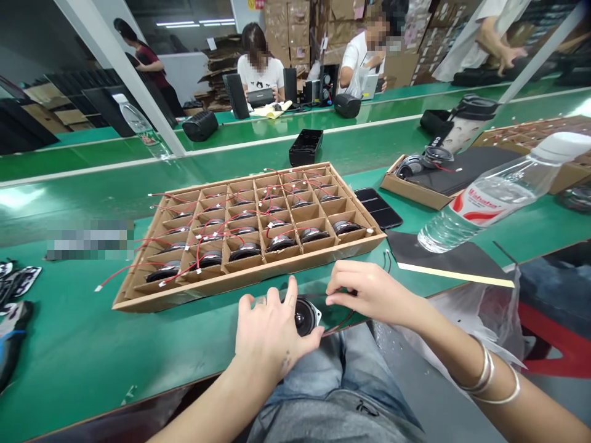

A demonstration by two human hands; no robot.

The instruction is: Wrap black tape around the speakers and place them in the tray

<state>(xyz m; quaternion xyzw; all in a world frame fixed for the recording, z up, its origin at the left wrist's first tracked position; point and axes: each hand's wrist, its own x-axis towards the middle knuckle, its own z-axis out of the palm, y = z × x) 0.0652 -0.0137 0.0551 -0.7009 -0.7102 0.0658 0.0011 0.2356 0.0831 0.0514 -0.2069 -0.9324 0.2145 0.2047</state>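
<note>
A small round black speaker (pixel 302 316) with a pale metal frame sits at the front edge of the green bench. My left hand (pixel 270 329) grips it, fingers over its far side and thumb at its near right edge. Just to the right, my right hand (pixel 367 292) is closed in a pinch; what its fingertips hold, if anything, I cannot make out. Thin red and dark wires (pixel 339 324) run from the speaker below my right hand. Beyond both hands lies a divided cardboard tray (pixel 258 266) with similar speakers in most of its cells, red wires trailing over the dividers.
Right of the tray are a dark phone (pixel 378 208), a water bottle (pixel 489 200) on a black sheet (pixel 455 261), and a shallow carton (pixel 418 189) with more speakers. Blue-handled pliers (pixel 16 338) lie far left. People (pixel 261 74) work across the bench.
</note>
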